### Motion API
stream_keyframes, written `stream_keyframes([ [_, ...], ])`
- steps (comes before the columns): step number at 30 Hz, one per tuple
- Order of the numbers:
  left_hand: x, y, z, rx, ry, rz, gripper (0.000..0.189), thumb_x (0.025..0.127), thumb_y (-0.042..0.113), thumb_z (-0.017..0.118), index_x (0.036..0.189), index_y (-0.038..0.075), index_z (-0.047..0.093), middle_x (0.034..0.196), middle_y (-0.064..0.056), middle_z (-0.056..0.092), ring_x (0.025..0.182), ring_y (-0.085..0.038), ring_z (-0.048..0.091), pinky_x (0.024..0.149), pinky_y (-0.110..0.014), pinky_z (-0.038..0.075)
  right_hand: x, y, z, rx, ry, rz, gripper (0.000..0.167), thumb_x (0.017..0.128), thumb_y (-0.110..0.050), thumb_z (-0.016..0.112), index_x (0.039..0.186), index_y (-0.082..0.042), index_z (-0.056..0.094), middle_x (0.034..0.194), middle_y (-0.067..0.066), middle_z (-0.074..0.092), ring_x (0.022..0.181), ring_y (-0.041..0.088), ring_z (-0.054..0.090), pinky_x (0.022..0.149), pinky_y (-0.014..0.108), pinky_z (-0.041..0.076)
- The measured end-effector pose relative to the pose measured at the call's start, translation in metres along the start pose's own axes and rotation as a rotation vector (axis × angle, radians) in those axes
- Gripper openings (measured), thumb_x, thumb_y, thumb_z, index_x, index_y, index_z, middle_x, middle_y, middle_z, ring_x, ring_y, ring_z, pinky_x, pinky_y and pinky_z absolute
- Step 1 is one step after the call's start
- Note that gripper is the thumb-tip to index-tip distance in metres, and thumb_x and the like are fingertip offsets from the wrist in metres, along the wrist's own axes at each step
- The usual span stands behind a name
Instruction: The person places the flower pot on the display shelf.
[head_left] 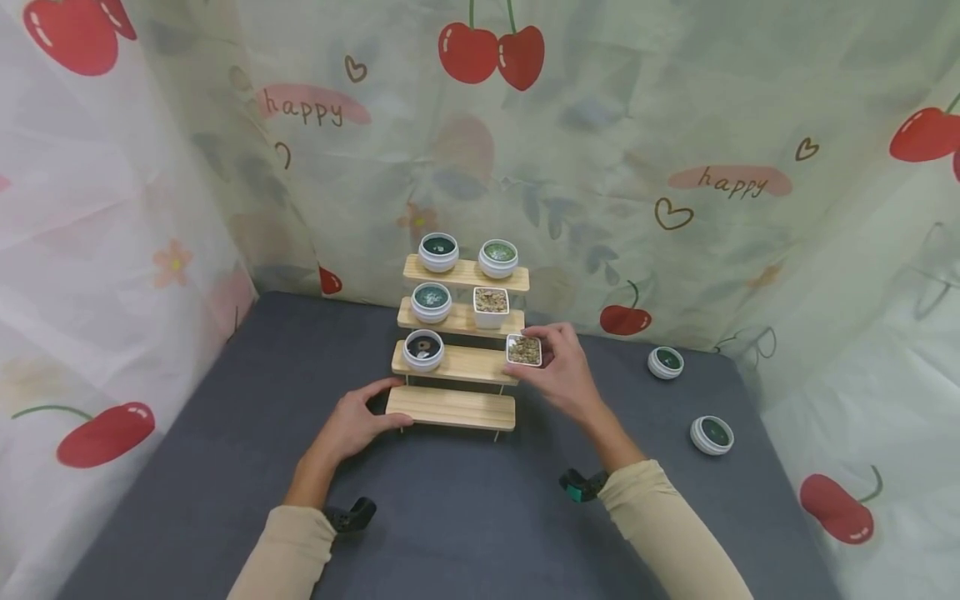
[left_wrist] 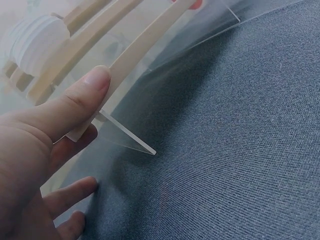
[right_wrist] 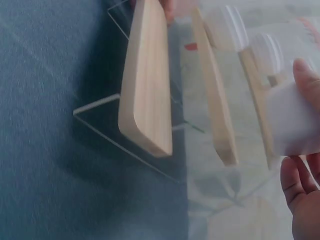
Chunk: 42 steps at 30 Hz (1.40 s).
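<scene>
A stepped wooden stand (head_left: 450,407) has four light boards on thin clear legs. My left hand (head_left: 358,421) grips the left end of its lowest board, the thumb on the near edge and a finger beneath, as the left wrist view shows. Between thumb and fingers, my right hand (head_left: 562,369) holds a small square white bowl (head_left: 524,351) of brownish, grainy contents. It is held at the right end of the second board from the bottom; whether it touches the board cannot be told. A round white bowl (head_left: 423,352) with dark contents sits on that board's left.
Above, the third board bears a round white bowl (head_left: 431,303) and a square bowl (head_left: 491,308); the top board bears two round bowls, one dark green (head_left: 438,252), one light green (head_left: 498,259). Two more round bowls, one farther (head_left: 665,363), one nearer (head_left: 712,436), stand right on the grey cloth.
</scene>
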<state>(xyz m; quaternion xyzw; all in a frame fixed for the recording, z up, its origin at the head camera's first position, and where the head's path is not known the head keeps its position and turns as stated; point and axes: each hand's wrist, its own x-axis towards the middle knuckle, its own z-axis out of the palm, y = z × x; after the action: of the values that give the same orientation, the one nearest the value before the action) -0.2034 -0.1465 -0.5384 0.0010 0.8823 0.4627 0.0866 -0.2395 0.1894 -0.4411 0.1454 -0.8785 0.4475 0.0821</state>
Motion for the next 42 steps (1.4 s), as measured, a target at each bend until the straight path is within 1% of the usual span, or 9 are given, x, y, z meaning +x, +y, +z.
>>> stream_keyframes([
  [10,0.0,0.002,-0.002,0.009,0.003,0.001,0.086,0.072,0.062,0.085,0.146,0.029,0.056,0.153,-0.015,0.053,0.14,-0.035,0.048,0.117,-0.058,0.035,0.007,-0.009,0.031,-0.013,0.046,-0.045,0.063,0.071,-0.024,0.095,0.125,-0.008,0.066,0.112,0.01,0.047,0.089,0.018,0.058,0.078,0.022,0.052],
  [16,-0.001,0.003,-0.004,0.005,-0.001,-0.002,0.086,0.072,0.061,0.085,0.146,0.028,0.056,0.154,-0.016,0.051,0.142,-0.035,0.046,0.118,-0.058,0.033,0.011,-0.01,0.043,-0.016,0.017,-0.031,0.064,0.073,-0.027,0.095,0.126,-0.01,0.065,0.114,0.01,0.047,0.092,0.019,0.058,0.08,0.025,0.052],
  [20,-0.002,0.003,-0.004,0.005,-0.002,0.002,0.086,0.073,0.061,0.085,0.146,0.027,0.056,0.154,-0.015,0.051,0.143,-0.035,0.046,0.119,-0.058,0.033,0.013,-0.008,0.049,-0.003,-0.01,-0.016,0.063,0.074,-0.028,0.094,0.127,-0.01,0.065,0.115,0.009,0.047,0.09,0.018,0.059,0.078,0.023,0.053],
  [24,-0.002,0.003,-0.004,0.003,0.002,0.002,0.085,0.073,0.061,0.086,0.146,0.028,0.056,0.154,-0.015,0.052,0.143,-0.035,0.046,0.118,-0.058,0.033,0.012,-0.007,0.054,-0.018,-0.013,-0.023,0.064,0.073,-0.03,0.094,0.127,-0.01,0.065,0.114,0.009,0.047,0.092,0.017,0.055,0.078,0.022,0.05],
  [27,-0.002,0.003,-0.003,-0.003,0.004,0.006,0.085,0.072,0.06,0.086,0.145,0.027,0.057,0.153,-0.015,0.053,0.142,-0.034,0.047,0.118,-0.058,0.034,0.011,-0.008,0.058,-0.034,0.01,-0.03,0.063,0.073,-0.03,0.094,0.126,-0.011,0.065,0.115,0.01,0.047,0.092,0.017,0.05,0.077,0.022,0.046],
  [32,-0.001,0.002,-0.002,-0.001,0.005,0.004,0.085,0.072,0.06,0.086,0.145,0.028,0.057,0.153,-0.015,0.053,0.141,-0.034,0.047,0.118,-0.057,0.034,0.009,-0.009,0.065,-0.035,0.065,-0.048,0.062,0.074,-0.03,0.094,0.127,-0.011,0.066,0.115,0.011,0.045,0.092,0.017,0.049,0.075,0.021,0.044],
  [37,-0.001,0.001,-0.002,-0.001,0.004,0.001,0.085,0.072,0.06,0.086,0.145,0.028,0.057,0.153,-0.015,0.053,0.141,-0.034,0.047,0.118,-0.057,0.034,0.01,-0.008,0.067,-0.058,0.077,-0.05,0.062,0.076,-0.036,0.092,0.127,-0.013,0.066,0.115,0.01,0.044,0.089,0.015,0.049,0.074,0.021,0.047],
  [42,-0.001,0.0,-0.001,-0.006,0.001,0.001,0.085,0.072,0.06,0.086,0.145,0.027,0.057,0.153,-0.015,0.053,0.141,-0.035,0.047,0.118,-0.057,0.033,0.009,-0.008,0.066,-0.048,0.057,-0.019,0.062,0.076,-0.035,0.092,0.128,-0.015,0.066,0.118,0.009,0.044,0.093,0.016,0.049,0.075,0.021,0.05],
])
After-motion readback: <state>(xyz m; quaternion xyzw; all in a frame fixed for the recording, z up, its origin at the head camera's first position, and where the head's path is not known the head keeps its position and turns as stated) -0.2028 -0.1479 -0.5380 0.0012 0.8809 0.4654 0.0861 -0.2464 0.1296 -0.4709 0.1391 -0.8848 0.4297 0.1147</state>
